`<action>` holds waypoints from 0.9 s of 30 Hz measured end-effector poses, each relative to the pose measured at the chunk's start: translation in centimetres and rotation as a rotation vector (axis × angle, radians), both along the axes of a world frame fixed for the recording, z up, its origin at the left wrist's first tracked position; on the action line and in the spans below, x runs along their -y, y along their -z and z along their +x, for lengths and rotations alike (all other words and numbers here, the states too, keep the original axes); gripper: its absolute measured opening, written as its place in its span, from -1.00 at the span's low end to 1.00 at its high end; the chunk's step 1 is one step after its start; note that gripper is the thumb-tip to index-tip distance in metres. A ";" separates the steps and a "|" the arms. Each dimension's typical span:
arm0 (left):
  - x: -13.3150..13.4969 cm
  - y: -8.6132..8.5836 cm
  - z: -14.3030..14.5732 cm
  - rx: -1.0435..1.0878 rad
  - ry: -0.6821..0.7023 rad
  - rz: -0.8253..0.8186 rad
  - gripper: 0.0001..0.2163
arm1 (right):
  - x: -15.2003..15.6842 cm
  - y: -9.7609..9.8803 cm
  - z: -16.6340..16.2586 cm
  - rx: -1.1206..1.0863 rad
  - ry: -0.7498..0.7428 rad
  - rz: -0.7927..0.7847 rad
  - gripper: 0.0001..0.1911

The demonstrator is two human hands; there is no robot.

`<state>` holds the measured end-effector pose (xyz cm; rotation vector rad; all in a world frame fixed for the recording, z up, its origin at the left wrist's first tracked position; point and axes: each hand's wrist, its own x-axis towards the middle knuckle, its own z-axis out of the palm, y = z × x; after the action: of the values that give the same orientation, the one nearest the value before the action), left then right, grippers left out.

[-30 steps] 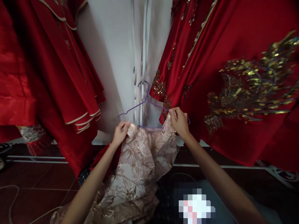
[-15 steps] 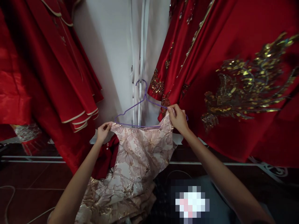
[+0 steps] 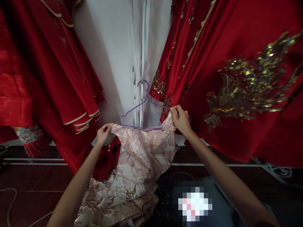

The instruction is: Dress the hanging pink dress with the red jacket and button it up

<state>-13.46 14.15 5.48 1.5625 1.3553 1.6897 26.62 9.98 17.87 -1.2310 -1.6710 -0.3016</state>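
Pinching the floral dress (image 3: 137, 157) by its shoulders, left hand (image 3: 103, 134) and right hand (image 3: 181, 119) apart, ease both sides evenly along the purple hanger (image 3: 147, 96).

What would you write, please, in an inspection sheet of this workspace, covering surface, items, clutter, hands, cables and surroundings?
Surface: dark tiled floor.
Items: pale floral dress with gold-toned shine; purple hanger at its neckline.
Clutter: dark red cloth beside the dress, partly behind it.
Left hand: pinches one shoulder of the dress.
Right hand: grips the other shoulder, at the hanger.
Cables: thin pale cord on the floor, at the picture's left.
Surroundings: cream-trimmed red garment at left, sequined red garment at right, white backdrop between.
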 end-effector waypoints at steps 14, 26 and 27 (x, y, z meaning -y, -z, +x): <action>0.9 -0.8 0.1 0.010 0.003 -0.014 -0.58 | 0.0 -0.2 0.1 -0.017 -0.025 -0.014 -0.70; 1.0 -1.0 -0.1 0.013 0.021 -0.012 -0.59 | 0.2 -0.3 0.1 -0.022 -0.024 -0.012 -0.71; 1.0 -0.9 -0.1 0.016 0.018 -0.017 -0.58 | 0.2 -0.3 0.1 -0.021 -0.023 -0.009 -0.71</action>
<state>-13.53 13.13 6.37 1.5441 1.3405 1.6721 26.74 9.80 18.13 -1.2166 -1.6687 -0.2668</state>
